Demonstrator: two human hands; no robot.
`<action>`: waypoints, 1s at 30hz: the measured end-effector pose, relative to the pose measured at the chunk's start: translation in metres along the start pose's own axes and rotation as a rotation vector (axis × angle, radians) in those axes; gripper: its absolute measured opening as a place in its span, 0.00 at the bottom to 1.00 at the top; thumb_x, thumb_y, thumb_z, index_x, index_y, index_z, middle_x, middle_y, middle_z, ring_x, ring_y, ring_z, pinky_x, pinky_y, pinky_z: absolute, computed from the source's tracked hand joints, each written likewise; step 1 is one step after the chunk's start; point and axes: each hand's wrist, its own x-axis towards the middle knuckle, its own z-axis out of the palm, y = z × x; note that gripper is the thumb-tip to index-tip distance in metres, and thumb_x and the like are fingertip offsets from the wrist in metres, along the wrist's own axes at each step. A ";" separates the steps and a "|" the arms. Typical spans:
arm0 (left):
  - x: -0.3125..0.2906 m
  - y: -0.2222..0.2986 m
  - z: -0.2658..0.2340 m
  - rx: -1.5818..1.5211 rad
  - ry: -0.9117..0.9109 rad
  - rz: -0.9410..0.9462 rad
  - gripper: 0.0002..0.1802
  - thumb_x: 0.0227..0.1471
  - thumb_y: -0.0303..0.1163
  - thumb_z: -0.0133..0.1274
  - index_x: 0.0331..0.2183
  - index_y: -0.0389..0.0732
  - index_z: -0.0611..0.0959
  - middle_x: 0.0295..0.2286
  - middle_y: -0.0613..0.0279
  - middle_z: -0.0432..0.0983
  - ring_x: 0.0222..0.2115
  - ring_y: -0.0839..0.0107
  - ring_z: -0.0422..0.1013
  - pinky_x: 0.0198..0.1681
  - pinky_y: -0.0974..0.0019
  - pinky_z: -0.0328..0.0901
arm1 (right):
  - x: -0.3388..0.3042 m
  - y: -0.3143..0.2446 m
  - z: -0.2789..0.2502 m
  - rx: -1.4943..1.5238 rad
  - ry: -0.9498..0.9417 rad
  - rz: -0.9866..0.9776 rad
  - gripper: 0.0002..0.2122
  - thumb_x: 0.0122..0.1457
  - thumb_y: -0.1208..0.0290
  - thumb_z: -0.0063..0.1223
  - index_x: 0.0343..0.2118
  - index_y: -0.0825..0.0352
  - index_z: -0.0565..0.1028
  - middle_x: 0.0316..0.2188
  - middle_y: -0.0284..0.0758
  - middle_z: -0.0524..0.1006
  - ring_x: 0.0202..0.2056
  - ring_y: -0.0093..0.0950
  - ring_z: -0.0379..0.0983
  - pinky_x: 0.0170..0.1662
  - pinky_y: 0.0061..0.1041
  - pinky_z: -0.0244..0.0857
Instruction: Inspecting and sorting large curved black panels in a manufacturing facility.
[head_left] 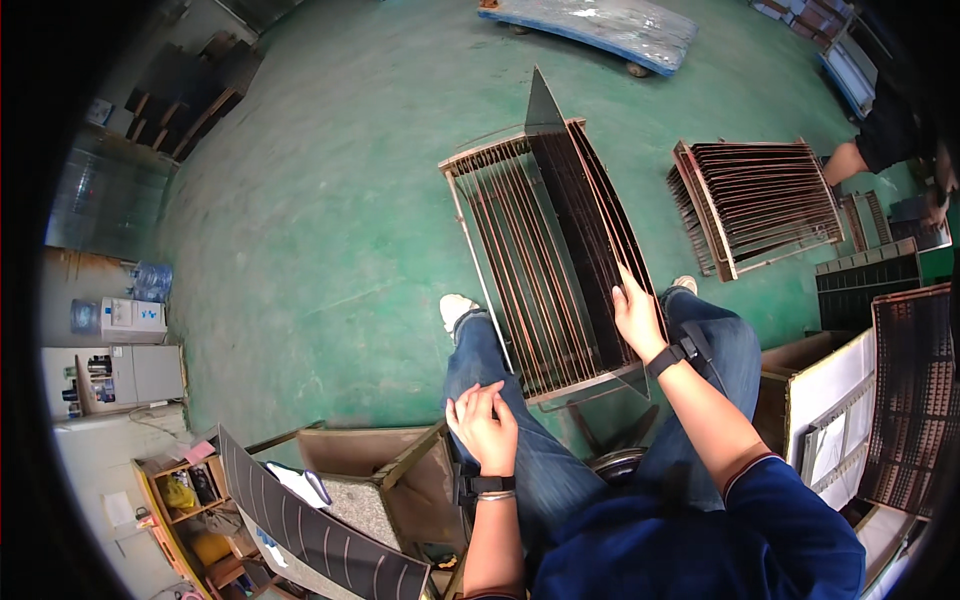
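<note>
A metal slotted rack point(452, 185) stands on the floor between my legs, with thin dark panels upright in its right part. One dark panel point(570, 185) rises higher than the others, its far corner above the rack's far end. My right hand point(638, 322) is closed at the near right of these panels, thumb on the near side; its other fingertips are partly hidden. Over my left thigh, my left hand point(485, 425) hangs with loosely bent fingers, somewhat apart, holding nothing. Vacant slots with reddish-brown dividers show in the rack's left part.
A second slotted rack point(765, 205) stands to the right, close to another person's leg point(848, 162). Beyond is a blue flat cart point(600, 30). A dark striped panel point(320, 525) leans at the lower left; brown perforated panels point(908, 400) stand at the right.
</note>
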 end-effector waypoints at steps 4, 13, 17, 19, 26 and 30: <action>0.001 -0.002 -0.003 0.017 -0.004 -0.009 0.08 0.45 0.26 0.50 0.30 0.48 0.82 0.29 0.67 0.76 0.41 0.68 0.68 0.56 0.55 0.48 | 0.011 0.000 0.011 -0.016 -0.027 -0.024 0.21 0.56 0.77 0.44 0.55 0.63 0.63 0.35 0.53 0.72 0.37 0.50 0.70 0.38 0.39 0.65; 0.005 0.000 -0.003 0.024 -0.036 -0.013 0.08 0.45 0.27 0.49 0.29 0.47 0.82 0.29 0.67 0.76 0.42 0.68 0.68 0.55 0.53 0.48 | 0.021 0.017 0.046 -0.191 -0.129 0.089 0.21 0.56 0.75 0.44 0.55 0.61 0.62 0.27 0.51 0.74 0.31 0.49 0.71 0.35 0.42 0.66; 0.006 0.001 -0.003 0.023 -0.046 -0.014 0.08 0.45 0.27 0.49 0.29 0.48 0.82 0.28 0.68 0.75 0.41 0.68 0.68 0.55 0.53 0.48 | 0.011 0.049 0.072 -0.461 -0.271 0.184 0.26 0.56 0.75 0.43 0.59 0.54 0.57 0.50 0.42 0.66 0.53 0.40 0.60 0.54 0.52 0.49; 0.006 -0.001 -0.006 0.028 -0.067 -0.033 0.09 0.44 0.26 0.49 0.29 0.48 0.82 0.28 0.68 0.75 0.41 0.68 0.68 0.55 0.53 0.48 | 0.002 0.052 0.084 -0.504 -0.316 0.205 0.29 0.55 0.76 0.43 0.61 0.50 0.53 0.61 0.39 0.51 0.62 0.39 0.45 0.58 0.58 0.36; 0.008 -0.006 -0.012 0.048 -0.096 -0.058 0.08 0.43 0.27 0.49 0.27 0.49 0.81 0.29 0.70 0.75 0.41 0.68 0.68 0.55 0.53 0.48 | -0.026 0.064 0.105 -0.623 -0.463 0.085 0.21 0.48 0.69 0.53 0.48 0.61 0.71 0.65 0.39 0.38 0.64 0.41 0.35 0.59 0.57 0.29; 0.012 0.000 -0.010 0.029 -0.082 -0.047 0.08 0.43 0.27 0.49 0.27 0.49 0.81 0.29 0.70 0.76 0.41 0.68 0.68 0.55 0.53 0.48 | -0.028 0.074 0.106 -0.589 -0.335 0.062 0.13 0.49 0.72 0.47 0.38 0.65 0.76 0.64 0.41 0.41 0.64 0.41 0.34 0.59 0.57 0.27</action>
